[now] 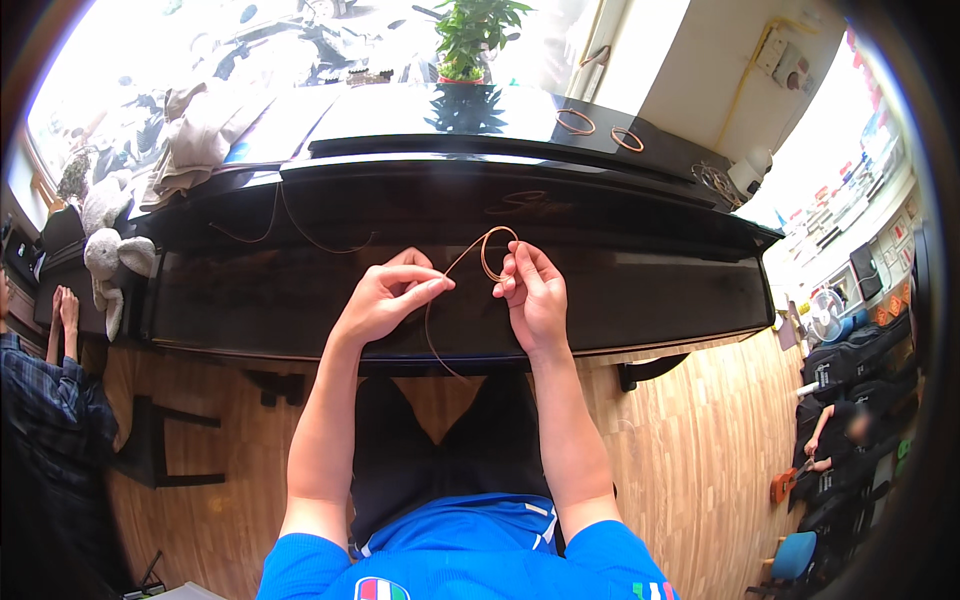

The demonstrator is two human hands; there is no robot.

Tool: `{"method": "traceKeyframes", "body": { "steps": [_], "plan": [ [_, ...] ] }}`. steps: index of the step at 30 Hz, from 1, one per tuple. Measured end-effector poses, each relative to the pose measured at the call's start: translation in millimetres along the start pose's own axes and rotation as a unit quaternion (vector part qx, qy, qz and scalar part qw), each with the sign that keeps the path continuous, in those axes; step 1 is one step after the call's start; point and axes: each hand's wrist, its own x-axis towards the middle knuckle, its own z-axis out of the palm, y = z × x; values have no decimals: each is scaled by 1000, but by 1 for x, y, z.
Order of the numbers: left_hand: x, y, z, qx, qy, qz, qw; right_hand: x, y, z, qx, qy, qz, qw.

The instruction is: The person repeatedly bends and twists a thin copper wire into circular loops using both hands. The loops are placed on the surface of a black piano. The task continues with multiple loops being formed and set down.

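Note:
A thin copper-coloured wire (485, 268) is bent into a small loop in front of a black piano (300, 310). My right hand (538, 300) grips the looped part, its thumb and fingers pinched together at the loop's right side. To the left, my left hand (385, 302) pinches the wire's straight stretch between thumb and fingertips. From there a loose tail of the wire curves down past the piano's front edge. Both hands are above the piano's closed front, a short way apart.
Two copper-coloured wire rings (578, 134) lie on the piano top, near a tangle of wire (716, 184). Thin wires (300, 228) dangle at left. A potted plant (462, 40), cloth (205, 125) and plush toy (104, 258) stand around. Another person (45, 390) is at left, a stool (165, 440) nearby.

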Motion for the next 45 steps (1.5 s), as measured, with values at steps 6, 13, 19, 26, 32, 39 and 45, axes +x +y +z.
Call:
{"method": "traceKeyframes", "body": {
  "steps": [6,13,19,26,32,39,45],
  "plan": [
    [3,6,3,-53,-22,-46,997,3,-2,-10,61,9,0,998],
    [13,-10,12,-167,216,28,962,-4,1,2,-69,-24,-20,997],
    [11,-17,10,-201,294,72,932,-6,2,6,-109,-18,-41,993],
    [10,-18,13,-150,314,102,932,-6,5,5,-125,-24,-63,990],
    [9,-20,11,-191,284,117,932,-6,6,7,-152,-20,-56,987],
    [5,-14,15,-281,189,55,939,-9,2,13,-172,-41,-32,984],
    [4,-6,19,-140,73,7,987,-8,1,11,-184,-61,-24,981]
  ]
}}
